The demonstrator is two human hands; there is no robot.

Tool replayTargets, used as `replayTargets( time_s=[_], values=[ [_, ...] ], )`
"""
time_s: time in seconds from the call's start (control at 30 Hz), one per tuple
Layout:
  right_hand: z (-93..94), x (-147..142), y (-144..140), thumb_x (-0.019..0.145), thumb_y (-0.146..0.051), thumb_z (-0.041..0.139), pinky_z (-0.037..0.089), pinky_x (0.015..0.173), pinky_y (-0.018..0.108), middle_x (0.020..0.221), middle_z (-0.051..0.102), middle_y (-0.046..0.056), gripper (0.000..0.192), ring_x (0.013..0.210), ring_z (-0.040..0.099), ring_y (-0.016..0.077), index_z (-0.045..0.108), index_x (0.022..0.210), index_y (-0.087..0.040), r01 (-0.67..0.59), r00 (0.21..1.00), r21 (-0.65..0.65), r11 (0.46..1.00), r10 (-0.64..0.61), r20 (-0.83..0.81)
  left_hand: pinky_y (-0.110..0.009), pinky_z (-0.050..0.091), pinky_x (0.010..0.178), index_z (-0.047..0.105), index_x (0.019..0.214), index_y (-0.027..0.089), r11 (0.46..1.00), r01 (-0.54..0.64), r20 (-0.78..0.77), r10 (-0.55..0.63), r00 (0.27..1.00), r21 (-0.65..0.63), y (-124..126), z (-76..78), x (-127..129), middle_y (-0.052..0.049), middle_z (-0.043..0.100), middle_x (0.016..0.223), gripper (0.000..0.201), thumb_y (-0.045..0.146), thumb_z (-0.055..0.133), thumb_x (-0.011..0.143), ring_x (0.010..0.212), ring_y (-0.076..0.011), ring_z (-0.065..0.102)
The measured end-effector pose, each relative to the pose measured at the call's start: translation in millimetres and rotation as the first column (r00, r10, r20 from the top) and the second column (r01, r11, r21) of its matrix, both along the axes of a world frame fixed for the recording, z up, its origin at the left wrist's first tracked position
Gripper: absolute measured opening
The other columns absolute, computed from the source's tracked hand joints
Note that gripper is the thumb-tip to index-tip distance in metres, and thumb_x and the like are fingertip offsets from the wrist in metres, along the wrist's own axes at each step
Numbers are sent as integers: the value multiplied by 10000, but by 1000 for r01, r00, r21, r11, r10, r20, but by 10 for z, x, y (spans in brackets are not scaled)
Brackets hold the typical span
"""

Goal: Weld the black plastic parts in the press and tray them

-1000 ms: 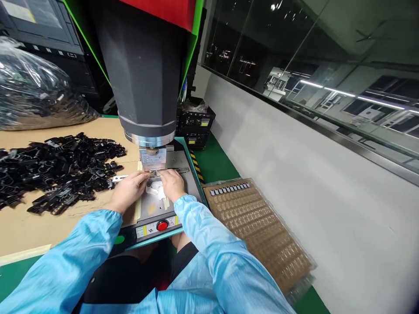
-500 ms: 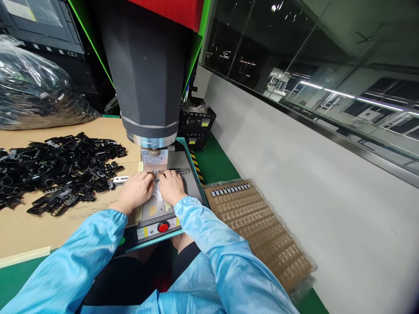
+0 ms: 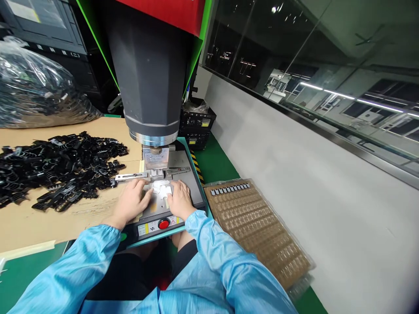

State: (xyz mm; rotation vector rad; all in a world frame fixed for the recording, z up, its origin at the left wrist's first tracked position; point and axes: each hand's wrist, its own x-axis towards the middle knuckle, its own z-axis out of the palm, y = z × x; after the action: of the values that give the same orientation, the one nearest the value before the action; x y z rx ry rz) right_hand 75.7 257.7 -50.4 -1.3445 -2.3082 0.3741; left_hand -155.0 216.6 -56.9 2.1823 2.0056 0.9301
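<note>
My left hand (image 3: pixel 131 201) rests at the left side of the machine's grey base plate (image 3: pixel 176 159), its thumb apart from the fingers and nothing held. Across from it, my right hand (image 3: pixel 180 199) has bent fingers, with the thumb beside small white pieces (image 3: pixel 161 187). Whether it touches them is hard to tell. Just beyond the hands is a metal fixture (image 3: pixel 156 173) holding small parts, with a slotted metal bar (image 3: pixel 131 176) on its left and another bar (image 3: pixel 178 171) on its right. Above it hangs the machine's dark head (image 3: pixel 147 87) with a metal block (image 3: pixel 156 157) beneath.
A pile of black plastic parts (image 3: pixel 65 165) covers the cardboard at left, with a filled clear bag (image 3: pixel 42 87) behind. A red button (image 3: pixel 164 223) sits at the base's front. At right lies a clear tray (image 3: pixel 258 231) with one row of parts (image 3: pixel 230 189). Black bins (image 3: pixel 196 120) stand behind.
Both hands have drawn back from the fixture toward me and moved apart. The fixture and the white pieces in front of it are now uncovered.
</note>
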Motion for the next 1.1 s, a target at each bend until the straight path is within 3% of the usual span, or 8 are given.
replayTargets(
  time_s=[0.13, 0.3, 0.57, 0.7, 0.8, 0.87, 0.97, 1.1],
  values=[
    [0, -39, -157, 1009, -371, 680, 409, 1151, 535, 1315, 644, 169, 379, 1294, 535, 356, 597, 1323, -177, 104, 994, 12, 995, -104, 34, -490, 542, 1021, 609, 1195, 233, 997, 36, 115, -28, 993, -65, -169, -137, 0, -121, 669, 1198, 394, 593, 547, 1048, 1115, -320, 670],
    [10, -157, -208, 1007, -412, 707, 410, 1100, 524, 1256, 627, 148, 342, 1220, 517, 347, 603, 1245, -190, 62, 992, 43, 997, -67, 108, -465, 550, 995, 621, 1119, 243, 996, 81, 162, -73, 984, -38, -240, -240, -35, -92, 661, 1116, 337, 570, 585, 1042, 1047, -290, 678],
    [-48, -296, -102, 1009, -366, 711, 392, 1080, 522, 1225, 612, 145, 273, 1196, 494, 344, 622, 1214, -209, 41, 992, 105, 994, -53, 114, -450, 561, 959, 634, 1067, 245, 997, 80, 214, -74, 974, -17, -372, -162, -15, -90, 652, 1067, 294, 533, 576, 1049, 1022, -278, 671],
    [-84, -277, -85, 1019, -332, 683, 395, 1071, 498, 1236, 610, 128, 216, 1210, 498, 330, 629, 1197, -221, 52, 998, 134, 990, -56, 27, -520, 534, 1037, 665, 1094, 224, 988, -152, 96, 150, 984, 6, -475, -14, -424, -138, 693, 1174, 339, 541, 557, 1044, 1148, -335, 650],
    [-88, -271, -96, 1023, -295, 656, 395, 1068, 484, 1240, 608, 122, 186, 1216, 502, 319, 629, 1188, -214, 60, 998, 160, 985, -58, -14, -656, 430, 1176, 671, 1315, 194, 902, -429, -4, 430, 903, 53, -559, 40, -907, -208, 620, 1478, 491, 580, 556, 1033, 1420, -440, 521],
    [-85, -277, -105, 1022, -276, 646, 391, 1072, 482, 1237, 611, 120, 179, 1221, 505, 318, 631, 1189, -214, 54, 998, 171, 984, -50, -27, -761, 323, 1223, 619, 1473, 188, 852, -523, -42, 523, 851, 25, -605, 11, -1169, -245, 511, 1620, 622, 618, 546, 1030, 1540, -507, 392],
    [-87, -286, -109, 1022, -266, 638, 389, 1072, 482, 1235, 620, 118, 172, 1222, 511, 320, 635, 1187, -217, 52, 998, 176, 983, -45, -45, -849, 235, 1215, 628, 1507, 229, 857, -510, -88, 504, 859, -74, -653, -96, -1325, -254, 495, 1640, 650, 659, 522, 1030, 1558, -538, 361],
    [-112, -276, -96, 1015, -263, 641, 385, 1087, 486, 1249, 628, 119, 191, 1235, 509, 322, 635, 1200, -214, 42, 997, 187, 981, -31, -64, -807, 241, 1245, 744, 1326, 271, 898, -436, -100, 429, 898, -64, -713, -210, -1181, -199, 601, 1538, 508, 625, 516, 1042, 1558, -493, 381]
  ],
)
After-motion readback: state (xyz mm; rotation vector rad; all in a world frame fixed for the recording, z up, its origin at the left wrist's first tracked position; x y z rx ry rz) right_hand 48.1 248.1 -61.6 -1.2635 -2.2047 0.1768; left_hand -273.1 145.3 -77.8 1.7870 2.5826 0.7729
